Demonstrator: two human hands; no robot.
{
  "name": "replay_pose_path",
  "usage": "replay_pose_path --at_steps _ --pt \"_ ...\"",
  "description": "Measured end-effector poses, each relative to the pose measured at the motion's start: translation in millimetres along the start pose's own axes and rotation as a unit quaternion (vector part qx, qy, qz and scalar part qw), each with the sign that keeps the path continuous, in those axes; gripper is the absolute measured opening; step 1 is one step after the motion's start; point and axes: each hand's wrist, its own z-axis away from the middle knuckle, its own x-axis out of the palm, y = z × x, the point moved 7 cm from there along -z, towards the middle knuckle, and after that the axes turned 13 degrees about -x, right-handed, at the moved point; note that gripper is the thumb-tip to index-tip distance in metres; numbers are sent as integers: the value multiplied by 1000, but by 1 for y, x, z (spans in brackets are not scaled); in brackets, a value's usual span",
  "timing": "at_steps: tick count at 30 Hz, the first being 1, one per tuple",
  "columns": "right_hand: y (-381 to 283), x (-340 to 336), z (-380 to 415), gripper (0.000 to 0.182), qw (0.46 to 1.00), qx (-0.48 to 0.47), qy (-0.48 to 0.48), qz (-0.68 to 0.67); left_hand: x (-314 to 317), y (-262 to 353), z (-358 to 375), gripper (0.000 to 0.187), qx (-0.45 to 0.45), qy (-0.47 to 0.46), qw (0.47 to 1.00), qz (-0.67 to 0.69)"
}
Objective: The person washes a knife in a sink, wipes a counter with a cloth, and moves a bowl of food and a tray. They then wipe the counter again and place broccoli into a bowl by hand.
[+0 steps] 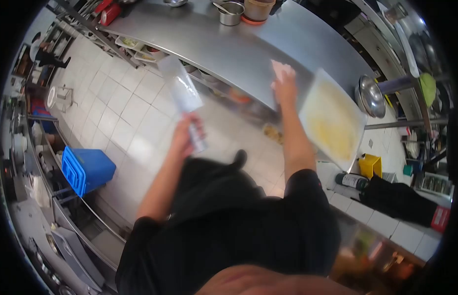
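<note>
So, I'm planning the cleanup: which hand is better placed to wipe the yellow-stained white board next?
Probably the right hand: it holds what looks like a pink cloth near the white board. The left hand is farther off, holding a flat shiny tool.

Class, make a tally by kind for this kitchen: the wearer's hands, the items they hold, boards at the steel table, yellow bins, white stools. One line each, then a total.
Hands: 2 (left hand, right hand)
Held items: 2 (silvery tool, pink piece)
Board: 1
Yellow bin: 1
White stool: 1
Total: 7
</note>
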Motion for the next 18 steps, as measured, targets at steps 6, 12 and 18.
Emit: replay_pose_path --at_steps 6,12,18 --pt "-113 -111 7 43 869 -17 71 -489 52 -10 -60 38 54 -7 998 -12" --pt "-202 -100 66 61 951 -186 -14 -246 108 -18 -76 54 109 -83 983 -124" --pt "-163 -87 66 42 945 -90 -101 -298 135 -27 -77 55 51 -123 990 -54"
